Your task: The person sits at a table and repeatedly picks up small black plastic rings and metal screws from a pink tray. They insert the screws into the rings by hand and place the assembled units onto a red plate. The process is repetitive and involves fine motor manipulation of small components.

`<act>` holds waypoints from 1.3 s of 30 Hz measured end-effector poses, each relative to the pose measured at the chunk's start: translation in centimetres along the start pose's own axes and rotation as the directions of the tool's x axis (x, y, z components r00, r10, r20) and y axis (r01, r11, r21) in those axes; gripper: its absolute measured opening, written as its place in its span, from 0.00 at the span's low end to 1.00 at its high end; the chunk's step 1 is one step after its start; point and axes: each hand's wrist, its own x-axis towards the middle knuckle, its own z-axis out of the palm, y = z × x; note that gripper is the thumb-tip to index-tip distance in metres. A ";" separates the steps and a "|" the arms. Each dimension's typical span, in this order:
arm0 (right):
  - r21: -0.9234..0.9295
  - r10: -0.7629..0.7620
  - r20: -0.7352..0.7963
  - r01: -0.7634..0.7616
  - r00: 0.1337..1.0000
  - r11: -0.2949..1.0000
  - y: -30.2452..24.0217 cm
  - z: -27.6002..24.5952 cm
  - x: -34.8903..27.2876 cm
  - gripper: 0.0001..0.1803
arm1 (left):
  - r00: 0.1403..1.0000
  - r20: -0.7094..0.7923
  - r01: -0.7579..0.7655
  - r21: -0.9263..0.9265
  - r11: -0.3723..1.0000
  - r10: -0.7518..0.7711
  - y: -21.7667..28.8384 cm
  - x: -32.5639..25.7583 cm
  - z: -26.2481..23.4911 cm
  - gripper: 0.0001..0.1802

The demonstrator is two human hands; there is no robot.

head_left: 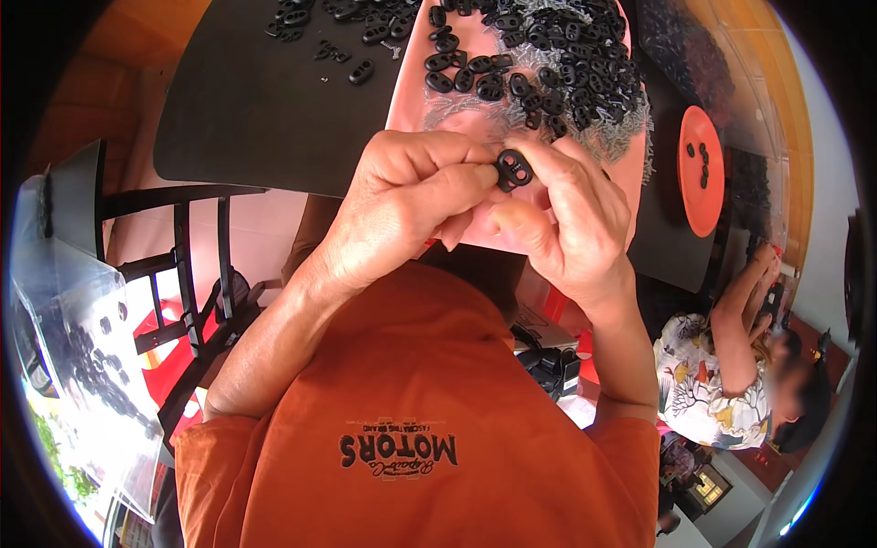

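Over the near edge of a pink tray (408, 96), a black two-hole cord lock (514, 168) is between my hands. My right hand (580, 215) grips it with the fingers curled above and the thumb below. My left hand (411, 201) is closed, its thumb and forefinger pinching at the cord lock's left end. Whether the left fingers hold another small part as well, I cannot tell. Beyond my hands, the tray bears a heap of black cord locks (571, 78) and a scatter of small silvery springs (603, 142).
More black pieces (361, 71) lie on the dark table (247, 110) at left. An orange-red oval plate (703, 205) with several black pieces stands at right. Another person in a patterned shirt (713, 388) sits at the far right. A black chair (183, 247) is at left.
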 end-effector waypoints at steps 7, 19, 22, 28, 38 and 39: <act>-0.016 -0.043 0.054 0.044 0.998 0.999 0.7 -0.1 -0.1 0.23 | 0.990 -0.036 0.133 -0.098 0.986 -0.137 1.0 0.0 0.7 0.09; -0.136 -0.103 0.292 0.148 0.951 0.980 0.8 -1.9 0.7 0.19 | 0.996 0.076 0.038 0.160 0.986 -0.050 0.4 0.8 0.9 0.13; -0.156 -0.066 0.347 0.127 0.935 0.980 0.9 -1.8 0.4 0.21 | 0.992 0.108 0.049 0.147 0.988 -0.065 0.9 1.0 0.8 0.13; -0.228 -0.050 0.341 0.135 0.939 0.964 0.2 -1.2 0.4 0.23 | 0.990 0.077 0.112 0.064 0.992 -0.117 0.6 0.7 0.9 0.13; -0.067 -0.010 0.491 0.050 0.871 0.996 0.5 -1.2 0.5 0.18 | 0.984 0.162 0.028 0.267 0.963 -0.074 0.5 1.1 0.1 0.15; -0.071 0.006 0.510 0.035 0.860 0.997 0.4 -1.2 0.4 0.17 | 0.981 0.169 0.039 0.288 0.957 -0.091 0.6 1.1 0.0 0.14</act>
